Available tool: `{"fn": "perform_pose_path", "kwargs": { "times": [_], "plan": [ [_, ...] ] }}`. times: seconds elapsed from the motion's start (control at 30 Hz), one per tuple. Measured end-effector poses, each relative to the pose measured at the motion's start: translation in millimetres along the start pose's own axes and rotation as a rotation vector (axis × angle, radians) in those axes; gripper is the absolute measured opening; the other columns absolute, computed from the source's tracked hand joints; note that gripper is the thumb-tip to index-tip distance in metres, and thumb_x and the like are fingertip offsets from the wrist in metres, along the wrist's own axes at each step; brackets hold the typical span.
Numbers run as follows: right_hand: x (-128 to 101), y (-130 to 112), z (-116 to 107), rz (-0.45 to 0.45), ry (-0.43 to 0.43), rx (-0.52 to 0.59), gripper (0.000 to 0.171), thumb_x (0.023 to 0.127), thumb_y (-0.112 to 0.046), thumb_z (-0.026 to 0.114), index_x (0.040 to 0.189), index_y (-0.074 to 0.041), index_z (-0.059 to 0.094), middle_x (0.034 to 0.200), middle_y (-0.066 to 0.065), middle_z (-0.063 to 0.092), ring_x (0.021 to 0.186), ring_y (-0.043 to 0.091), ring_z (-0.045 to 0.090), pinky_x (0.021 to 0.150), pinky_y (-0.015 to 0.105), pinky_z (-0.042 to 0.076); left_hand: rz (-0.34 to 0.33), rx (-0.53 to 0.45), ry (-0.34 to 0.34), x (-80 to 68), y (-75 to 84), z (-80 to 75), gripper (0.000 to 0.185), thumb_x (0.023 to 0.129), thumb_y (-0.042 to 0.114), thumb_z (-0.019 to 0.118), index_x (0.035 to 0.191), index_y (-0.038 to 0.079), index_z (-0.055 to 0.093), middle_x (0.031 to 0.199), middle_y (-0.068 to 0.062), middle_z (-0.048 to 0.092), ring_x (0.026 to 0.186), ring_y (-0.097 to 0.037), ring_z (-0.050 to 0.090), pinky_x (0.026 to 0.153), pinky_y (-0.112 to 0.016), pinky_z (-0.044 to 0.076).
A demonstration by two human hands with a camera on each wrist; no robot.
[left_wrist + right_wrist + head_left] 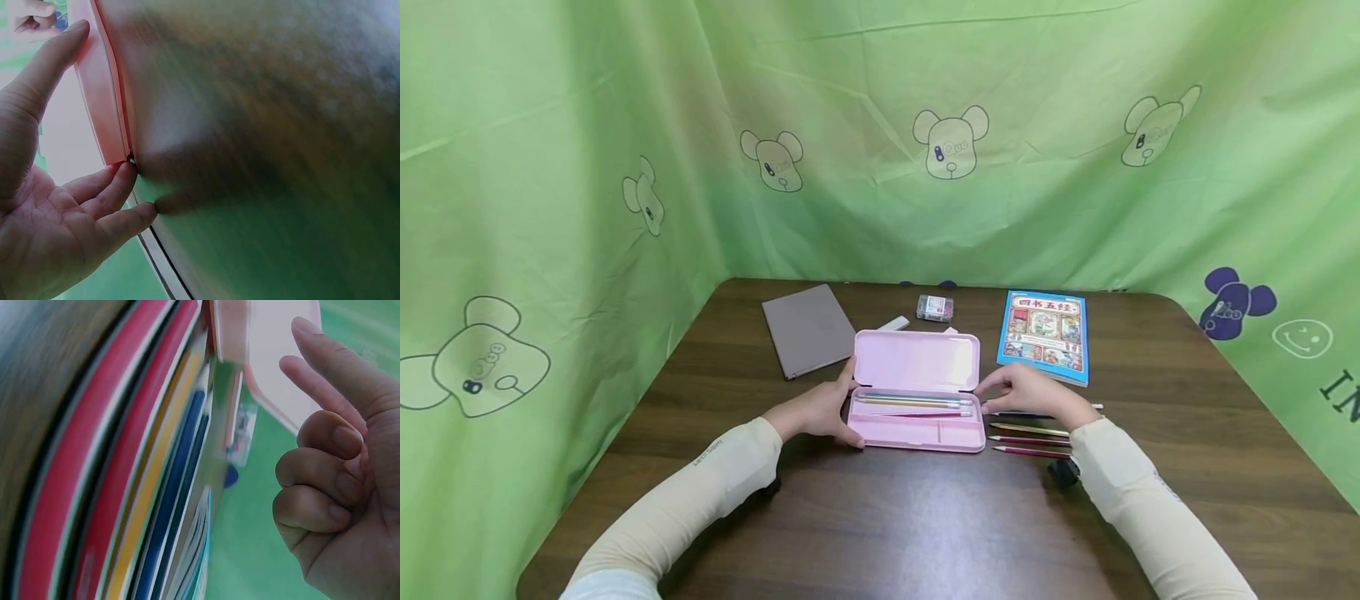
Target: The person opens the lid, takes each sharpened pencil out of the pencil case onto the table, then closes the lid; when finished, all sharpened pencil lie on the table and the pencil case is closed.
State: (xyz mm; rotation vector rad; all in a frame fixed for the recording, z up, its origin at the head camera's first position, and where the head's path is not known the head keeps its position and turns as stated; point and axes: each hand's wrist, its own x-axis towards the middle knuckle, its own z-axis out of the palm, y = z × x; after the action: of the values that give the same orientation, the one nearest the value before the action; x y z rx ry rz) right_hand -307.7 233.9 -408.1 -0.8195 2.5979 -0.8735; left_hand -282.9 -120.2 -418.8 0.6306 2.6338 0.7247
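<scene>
An open pink pencil case [917,433] lies mid-table with its lid [917,360] tipped back, and several pencils [913,402] rest in the tray. My left hand [823,410] lies against the case's left end; in the left wrist view its fingers [119,184] are nearly straight and touch the case's edge [100,81]. My right hand [1018,390] hovers by the right end with one finger stretched toward the case. It holds nothing. In the right wrist view the other fingers [312,469] are curled beside the lid [275,356].
Several loose pencils [1030,439] lie right of the case, partly under my right wrist, next to a small black object [1063,471]. Behind stand a blue book [1045,335], a brown notebook [807,327], a white eraser [893,324] and a small clear box [935,307]. Green cloth walls the table [925,525].
</scene>
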Motion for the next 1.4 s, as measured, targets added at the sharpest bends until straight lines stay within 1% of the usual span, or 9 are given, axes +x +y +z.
{"fn": "perform_pose_path", "kwargs": {
  "times": [0.17, 0.23, 0.4, 0.53, 0.67, 0.8, 0.93, 1.17, 1.4],
  "plan": [
    [12, -7, 10, 0.008, -0.062, -0.018, 0.027, 0.079, -0.019, 0.073, 0.103, -0.007, 0.071, 0.059, -0.006, 0.044, 0.049, 0.007, 0.033, 0.048, 0.020, 0.032, 0.000, -0.006, -0.002, -1.1, 1.6, -0.4, 0.136, 0.060, 0.042, 0.085, 0.147, 0.007, -0.014, 0.143, -0.011, 0.042, 0.127, -0.022, 0.043, 0.107, -0.040, 0.031],
    [15, -9, 13, 0.028, -0.079, -0.049, 0.027, 0.079, -0.019, 0.073, 0.103, -0.007, 0.071, 0.061, -0.006, 0.049, 0.052, 0.008, 0.037, 0.050, 0.021, 0.034, 0.001, -0.009, -0.001, -1.3, 1.8, -0.1, 0.136, 0.060, 0.042, 0.085, 0.147, 0.007, -0.014, 0.143, -0.011, 0.042, 0.127, -0.023, 0.043, 0.107, -0.041, 0.031],
    [20, -17, 15, 0.062, -0.087, -0.119, 0.027, 0.078, -0.020, 0.074, 0.101, -0.006, 0.071, 0.074, -0.004, 0.063, 0.063, 0.011, 0.047, 0.057, 0.025, 0.039, 0.001, -0.005, 0.007, -1.0, 1.2, -0.1, 0.135, 0.061, 0.040, 0.085, 0.147, 0.007, -0.013, 0.143, -0.011, 0.042, 0.125, -0.023, 0.044, 0.106, -0.041, 0.032],
    [23, -20, 18, 0.068, -0.085, -0.159, 0.025, 0.078, -0.019, 0.074, 0.099, -0.007, 0.072, 0.079, -0.002, 0.065, 0.068, 0.012, 0.050, 0.062, 0.026, 0.042, 0.001, -0.008, 0.014, -1.7, 1.2, -1.1, 0.136, 0.060, 0.039, 0.086, 0.147, 0.006, -0.014, 0.143, -0.011, 0.043, 0.125, -0.023, 0.044, 0.106, -0.041, 0.032],
    [25, -21, 21, 0.073, -0.081, -0.185, 0.018, 0.078, -0.018, 0.074, 0.093, -0.009, 0.072, 0.075, -0.003, 0.063, 0.067, 0.011, 0.049, 0.062, 0.026, 0.042, 0.003, -0.009, 0.012, -2.5, 1.5, -1.7, 0.135, 0.061, 0.039, 0.085, 0.147, 0.006, -0.014, 0.143, -0.011, 0.043, 0.126, -0.024, 0.044, 0.106, -0.041, 0.032],
    [26, -22, 23, 0.060, -0.078, -0.193, 0.008, 0.077, -0.016, 0.074, 0.080, -0.012, 0.069, 0.066, -0.004, 0.056, 0.062, 0.011, 0.047, 0.059, 0.025, 0.039, 0.010, -0.011, 0.010, -2.5, 1.7, -1.2, 0.135, 0.061, 0.038, 0.086, 0.146, 0.006, -0.014, 0.142, -0.010, 0.044, 0.124, -0.023, 0.045, 0.106, -0.041, 0.032],
    [26, -22, 24, 0.055, -0.077, -0.200, 0.012, 0.076, -0.016, 0.075, 0.073, -0.014, 0.064, 0.062, -0.005, 0.051, 0.059, 0.010, 0.045, 0.057, 0.024, 0.038, 0.015, -0.018, 0.012, -2.0, 1.6, -0.7, 0.135, 0.061, 0.038, 0.086, 0.147, 0.006, -0.014, 0.141, -0.010, 0.045, 0.123, -0.022, 0.046, 0.106, -0.041, 0.032],
    [25, -20, 22, 0.046, -0.063, -0.192, 0.012, 0.078, -0.019, 0.074, 0.074, -0.014, 0.064, 0.063, -0.005, 0.052, 0.060, 0.010, 0.046, 0.057, 0.024, 0.038, -0.010, -0.024, 0.000, -1.1, 1.9, -2.0, 0.136, 0.060, 0.041, 0.085, 0.147, 0.011, -0.016, 0.144, -0.010, 0.040, 0.124, -0.021, 0.044, 0.107, -0.042, 0.030],
    [19, -16, 20, 0.048, -0.009, -0.098, 0.009, 0.080, -0.021, 0.072, 0.077, -0.015, 0.067, 0.067, -0.005, 0.058, 0.063, 0.011, 0.048, 0.059, 0.025, 0.041, -0.005, -0.018, 0.002, -2.2, 2.1, -0.8, 0.136, 0.061, 0.040, 0.085, 0.146, 0.007, -0.015, 0.144, -0.011, 0.041, 0.125, -0.022, 0.043, 0.107, -0.042, 0.031]
  ]
}}
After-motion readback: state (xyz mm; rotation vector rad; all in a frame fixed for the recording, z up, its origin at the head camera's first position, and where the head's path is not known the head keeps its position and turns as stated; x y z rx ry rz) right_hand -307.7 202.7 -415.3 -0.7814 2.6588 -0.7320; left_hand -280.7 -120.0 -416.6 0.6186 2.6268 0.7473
